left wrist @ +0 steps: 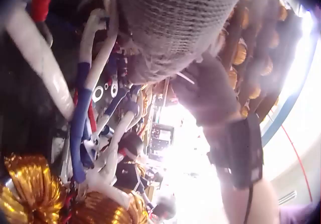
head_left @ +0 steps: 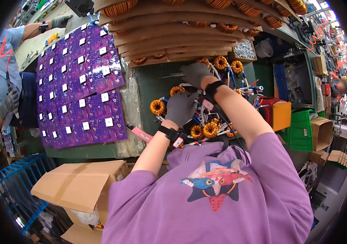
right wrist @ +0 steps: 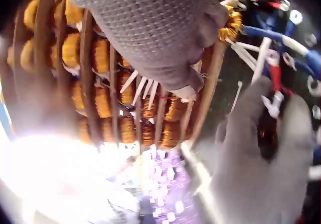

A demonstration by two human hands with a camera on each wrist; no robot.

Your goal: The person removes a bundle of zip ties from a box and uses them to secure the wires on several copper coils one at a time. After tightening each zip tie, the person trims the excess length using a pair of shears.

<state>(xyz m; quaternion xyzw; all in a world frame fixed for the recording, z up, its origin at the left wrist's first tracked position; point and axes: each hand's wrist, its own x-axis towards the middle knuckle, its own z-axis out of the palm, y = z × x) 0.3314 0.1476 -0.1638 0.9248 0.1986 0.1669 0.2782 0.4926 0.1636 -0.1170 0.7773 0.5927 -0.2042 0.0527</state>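
Note:
My gloved right hand (head_left: 195, 76) grips a bundle of thin white cable ties (right wrist: 146, 89), their ends sticking out past the fingers toward the cardboard layers. My gloved left hand (head_left: 181, 107) is low among the wired copper coils, between a coil (head_left: 157, 107) on its left and several more coils (head_left: 210, 129) nearer my body. In the right wrist view its fingers (right wrist: 298, 116) stand on both sides of a small white connector (right wrist: 273, 105) amid white and blue leads (right wrist: 281, 36); I cannot tell whether they pinch a lead. A loose cable tie (right wrist: 236, 96) lies by this hand.
Cardboard layers (head_left: 173, 30) holding coils stack up ahead. Purple circuit boards (head_left: 82, 87) cover the bench's left. A box of small metal parts (head_left: 244, 51) stands behind, with a red bin (head_left: 266, 109) and a green crate (head_left: 301, 129) at right. Another person (head_left: 2, 81) stands far left.

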